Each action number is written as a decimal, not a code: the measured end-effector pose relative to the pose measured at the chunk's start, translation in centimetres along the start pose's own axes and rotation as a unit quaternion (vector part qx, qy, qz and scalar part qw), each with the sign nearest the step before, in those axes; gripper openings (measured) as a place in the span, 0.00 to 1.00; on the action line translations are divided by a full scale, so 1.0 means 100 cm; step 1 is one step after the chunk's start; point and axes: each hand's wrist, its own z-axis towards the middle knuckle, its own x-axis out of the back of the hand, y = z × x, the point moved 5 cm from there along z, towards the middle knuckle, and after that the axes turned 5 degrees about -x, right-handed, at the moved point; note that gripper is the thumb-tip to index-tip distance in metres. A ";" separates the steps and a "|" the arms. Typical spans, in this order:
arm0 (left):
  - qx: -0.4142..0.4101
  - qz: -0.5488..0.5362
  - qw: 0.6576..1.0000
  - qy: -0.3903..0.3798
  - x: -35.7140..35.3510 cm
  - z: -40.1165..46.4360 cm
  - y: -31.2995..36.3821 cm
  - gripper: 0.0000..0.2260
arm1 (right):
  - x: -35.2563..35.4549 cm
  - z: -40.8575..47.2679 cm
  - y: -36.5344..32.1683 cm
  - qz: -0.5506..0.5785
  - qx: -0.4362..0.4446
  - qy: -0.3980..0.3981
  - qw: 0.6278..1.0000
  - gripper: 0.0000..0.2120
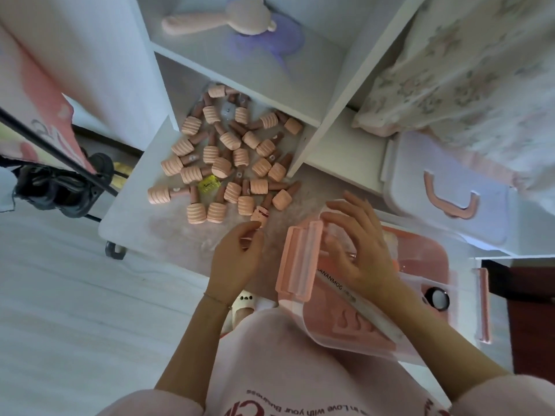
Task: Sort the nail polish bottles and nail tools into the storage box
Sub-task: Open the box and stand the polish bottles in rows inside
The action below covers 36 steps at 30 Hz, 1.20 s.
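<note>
The left hand (pixel 237 253) is pinching one nail polish bottle (pixel 260 216) at the near edge of the pile (pixel 228 157) on the counter (pixel 126 211). The right hand (pixel 354 247), fingers loose, is reaching into the storage box (pixel 426 250). Next, probably carrying that bottle across into the box.

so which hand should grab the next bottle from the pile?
Probably left: left hand is beside the nail polish bottles, though possibly already holding one. Right hand is over the storage box.
</note>
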 end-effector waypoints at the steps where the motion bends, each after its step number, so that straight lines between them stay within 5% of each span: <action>1: -0.010 -0.004 1.000 0.003 0.001 0.000 0.008 0.10 | 0.007 -0.007 0.004 -0.008 -0.002 0.007 1.000 0.16; 10: -0.100 -0.042 0.991 -0.076 -0.031 -0.022 0.068 0.05 | 0.042 -0.059 0.045 -0.058 -0.034 -0.045 0.997 0.11; 17: -0.105 -0.006 0.994 -0.039 -0.045 -0.029 0.069 0.09 | 0.046 -0.055 0.054 -0.062 -0.077 -0.044 0.994 0.04; 36: -0.166 0.003 0.986 0.003 -0.056 -0.016 0.134 0.14 | 0.099 -0.018 0.064 -0.025 -0.121 -0.022 0.992 0.09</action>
